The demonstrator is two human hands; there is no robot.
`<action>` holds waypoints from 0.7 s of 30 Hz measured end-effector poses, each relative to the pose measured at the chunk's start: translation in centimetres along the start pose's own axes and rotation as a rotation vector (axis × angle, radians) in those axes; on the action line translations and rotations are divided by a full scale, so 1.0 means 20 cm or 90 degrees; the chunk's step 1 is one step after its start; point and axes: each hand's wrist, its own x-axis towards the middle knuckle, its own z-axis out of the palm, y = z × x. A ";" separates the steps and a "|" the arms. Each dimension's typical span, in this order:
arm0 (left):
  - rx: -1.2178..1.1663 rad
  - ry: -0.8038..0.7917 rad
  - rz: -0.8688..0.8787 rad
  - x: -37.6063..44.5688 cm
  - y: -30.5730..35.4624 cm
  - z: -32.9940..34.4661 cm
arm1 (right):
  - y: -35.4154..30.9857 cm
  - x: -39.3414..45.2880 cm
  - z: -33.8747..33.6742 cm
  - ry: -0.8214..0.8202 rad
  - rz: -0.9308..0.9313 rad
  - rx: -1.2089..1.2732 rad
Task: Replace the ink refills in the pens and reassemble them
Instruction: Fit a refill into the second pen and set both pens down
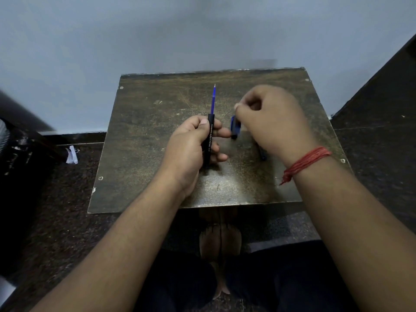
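The left hand (193, 145) grips the black plastic pen barrel (208, 140) over the middle of the worn brown board (144, 136), the blue refill (213, 100) poking out. The right hand (270, 118) pinches a small blue pen piece (235, 126) beside it. Hold the barrel steady and slide the piece straight over the tip.

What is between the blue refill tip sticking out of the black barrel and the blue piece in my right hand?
Nothing visible. The refill stands clear above the black barrel in the left hand; the blue piece hangs just right of it under the right hand.

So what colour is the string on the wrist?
Red thread band on the right wrist, head view.
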 end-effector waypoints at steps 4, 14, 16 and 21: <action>0.031 -0.019 0.002 0.00 0.00 0.00 | 0.05 0.04 -0.01 0.106 0.061 0.303; 0.089 -0.082 -0.002 -0.03 -0.02 0.03 | 0.10 0.09 0.02 0.177 0.128 0.548; 0.094 -0.091 -0.006 -0.03 -0.02 0.03 | 0.11 0.09 0.02 0.178 0.120 0.534; 0.093 -0.094 -0.007 -0.02 -0.03 0.03 | 0.10 0.09 0.02 0.173 0.092 0.473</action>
